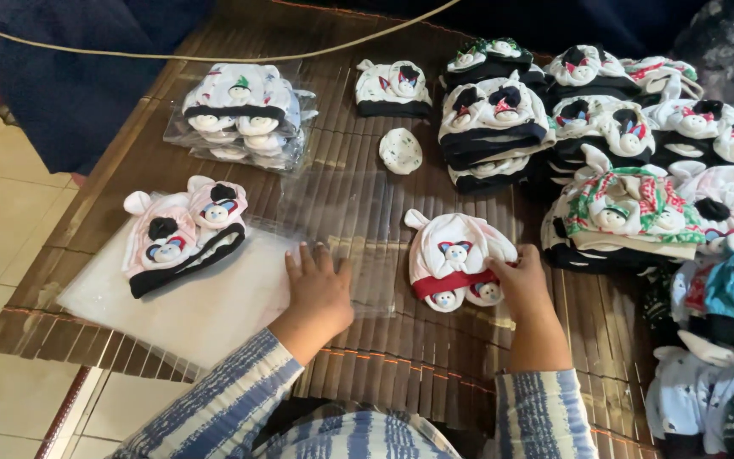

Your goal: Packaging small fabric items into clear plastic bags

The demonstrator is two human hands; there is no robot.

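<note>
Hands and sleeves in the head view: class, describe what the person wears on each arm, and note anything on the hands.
Both the left hand and the right hand are bare, with no gloves, rings or watch visible. Each arm wears a long sleeve in blue and white stripes, ending at the wrist.

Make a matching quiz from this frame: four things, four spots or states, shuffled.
Things:
1. left hand
2. right hand
3. pink hat set
4. bagged hats

Places or states:
A. lying on the stack of clear bags at the left
B. flat on a clear bag
C. sealed in plastic, at the far left of the mat
D. gripping the red-trimmed hat set

Pairs: 1-B, 2-D, 3-A, 4-C
</note>
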